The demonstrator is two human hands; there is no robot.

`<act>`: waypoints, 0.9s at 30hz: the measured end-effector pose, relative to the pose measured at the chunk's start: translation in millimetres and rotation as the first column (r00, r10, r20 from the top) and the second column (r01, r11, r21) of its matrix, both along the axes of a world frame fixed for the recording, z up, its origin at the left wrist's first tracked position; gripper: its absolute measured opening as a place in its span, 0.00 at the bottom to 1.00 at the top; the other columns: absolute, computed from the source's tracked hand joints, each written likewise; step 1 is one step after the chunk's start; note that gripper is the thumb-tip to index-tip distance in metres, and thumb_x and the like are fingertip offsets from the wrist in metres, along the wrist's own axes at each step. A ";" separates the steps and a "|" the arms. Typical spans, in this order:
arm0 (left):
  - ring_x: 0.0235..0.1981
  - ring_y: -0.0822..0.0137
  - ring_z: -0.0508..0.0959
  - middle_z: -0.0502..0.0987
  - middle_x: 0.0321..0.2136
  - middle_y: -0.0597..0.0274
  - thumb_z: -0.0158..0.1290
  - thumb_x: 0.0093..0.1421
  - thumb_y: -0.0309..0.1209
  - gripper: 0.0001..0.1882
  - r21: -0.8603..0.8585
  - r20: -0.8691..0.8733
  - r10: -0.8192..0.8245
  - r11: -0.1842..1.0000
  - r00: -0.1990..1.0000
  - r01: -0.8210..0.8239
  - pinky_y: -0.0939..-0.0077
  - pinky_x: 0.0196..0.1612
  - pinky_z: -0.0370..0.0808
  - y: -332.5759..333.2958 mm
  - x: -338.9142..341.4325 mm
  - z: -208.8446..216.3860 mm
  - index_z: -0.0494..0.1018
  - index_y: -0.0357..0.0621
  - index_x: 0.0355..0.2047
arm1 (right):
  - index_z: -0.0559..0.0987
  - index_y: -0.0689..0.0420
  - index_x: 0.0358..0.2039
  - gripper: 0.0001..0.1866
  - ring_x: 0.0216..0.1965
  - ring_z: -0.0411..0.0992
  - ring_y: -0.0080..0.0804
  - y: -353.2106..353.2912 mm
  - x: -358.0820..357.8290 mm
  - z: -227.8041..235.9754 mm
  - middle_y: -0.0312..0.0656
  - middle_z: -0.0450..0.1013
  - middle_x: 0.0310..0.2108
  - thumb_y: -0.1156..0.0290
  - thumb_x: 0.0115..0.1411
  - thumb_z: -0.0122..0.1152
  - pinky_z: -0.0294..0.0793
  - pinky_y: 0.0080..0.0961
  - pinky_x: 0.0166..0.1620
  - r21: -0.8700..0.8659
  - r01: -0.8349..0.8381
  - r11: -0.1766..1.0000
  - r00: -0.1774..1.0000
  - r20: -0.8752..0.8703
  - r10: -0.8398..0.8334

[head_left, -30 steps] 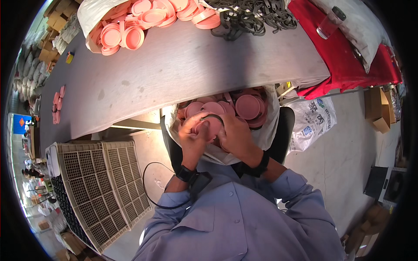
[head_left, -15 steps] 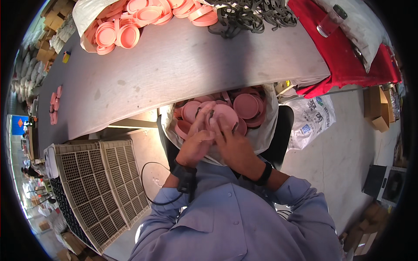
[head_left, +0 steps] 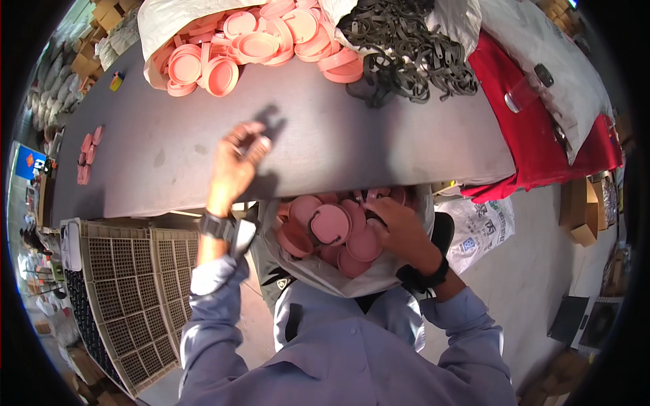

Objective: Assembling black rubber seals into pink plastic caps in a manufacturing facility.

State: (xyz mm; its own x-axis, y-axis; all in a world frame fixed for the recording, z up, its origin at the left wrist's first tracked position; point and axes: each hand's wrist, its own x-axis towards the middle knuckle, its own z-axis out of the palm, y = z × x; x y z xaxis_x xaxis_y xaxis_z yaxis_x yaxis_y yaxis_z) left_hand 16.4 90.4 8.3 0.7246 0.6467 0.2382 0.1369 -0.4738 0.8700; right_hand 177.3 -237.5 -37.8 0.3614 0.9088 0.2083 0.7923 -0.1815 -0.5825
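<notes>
My left hand (head_left: 237, 162) is raised over the table, its thumb and bent fingers apart, with nothing visible in it. In front of me, an open white sack (head_left: 318, 287) holds many round pink plastic lids. On top lies a pink lid (head_left: 332, 224) with a dark curved strap along its edge. My right hand (head_left: 403, 230) reaches into the sack's right side, fingers bent in among the lids; what they grip is hidden. At the table's far side are a heap of pink lids (head_left: 257, 47) and a tangled pile of dark grey straps (head_left: 406, 47).
The grey table (head_left: 156, 162) spans the space beyond the sack. Pale plastic crates (head_left: 128, 291) stand at the left. Several pink pieces (head_left: 87, 155) lie near the table's left end. A red cloth (head_left: 501, 88) with a clear jar (head_left: 528, 91) covers the right.
My hands were together over the sack, around a pink lid. They have parted: the left moved up and left over the table, the right moved to the sack's right side. The view shifted.
</notes>
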 end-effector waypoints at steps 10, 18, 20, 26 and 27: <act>0.55 0.41 0.78 0.78 0.52 0.33 0.70 0.57 0.40 0.38 0.301 0.034 0.600 0.756 0.799 -0.581 0.54 0.57 0.75 225.2 79.2 -47.7 0.69 0.27 0.60 | 0.77 0.60 0.58 0.25 0.43 0.79 0.57 123.2 136.2 29.7 0.56 0.75 0.54 0.74 0.59 0.69 0.79 0.47 0.48 0.055 0.298 0.953 0.951 -0.097 -0.292; 0.54 0.40 0.77 0.79 0.48 0.44 0.63 0.50 0.19 0.35 0.702 -0.019 0.283 0.687 0.959 -0.188 0.54 0.57 0.77 150.7 72.7 -21.1 0.76 0.52 0.61 | 0.80 0.53 0.50 0.18 0.51 0.74 0.56 169.9 116.8 9.0 0.48 0.74 0.48 0.75 0.58 0.68 0.76 0.48 0.53 0.055 0.055 0.997 0.977 0.204 -0.065; 0.55 0.42 0.75 0.74 0.54 0.47 0.63 0.47 0.17 0.38 0.747 -0.137 0.127 0.665 0.982 0.018 0.54 0.58 0.77 110.3 55.9 -4.8 0.76 0.55 0.60 | 0.80 0.53 0.49 0.16 0.47 0.76 0.54 164.2 90.3 29.6 0.47 0.75 0.44 0.77 0.60 0.65 0.76 0.47 0.52 -0.065 0.038 0.997 0.991 0.129 -0.030; 0.67 0.44 0.68 0.60 0.70 0.44 0.64 0.49 0.16 0.39 0.302 -0.196 -0.162 0.928 0.967 0.217 0.55 0.66 0.73 69.8 7.8 0.9 0.75 0.57 0.62 | 0.75 0.56 0.54 0.21 0.42 0.78 0.48 126.1 73.2 52.5 0.47 0.77 0.39 0.79 0.61 0.64 0.78 0.43 0.45 0.148 0.119 0.982 0.991 0.036 -0.125; 0.64 0.47 0.73 0.66 0.66 0.45 0.67 0.56 0.26 0.31 0.396 -0.162 -0.009 0.915 0.987 0.074 0.56 0.62 0.75 73.5 2.7 -3.6 0.75 0.49 0.61 | 0.75 0.56 0.55 0.22 0.41 0.78 0.42 120.9 67.4 66.6 0.46 0.77 0.38 0.80 0.60 0.64 0.77 0.38 0.45 0.109 0.203 0.973 0.965 -0.190 -0.180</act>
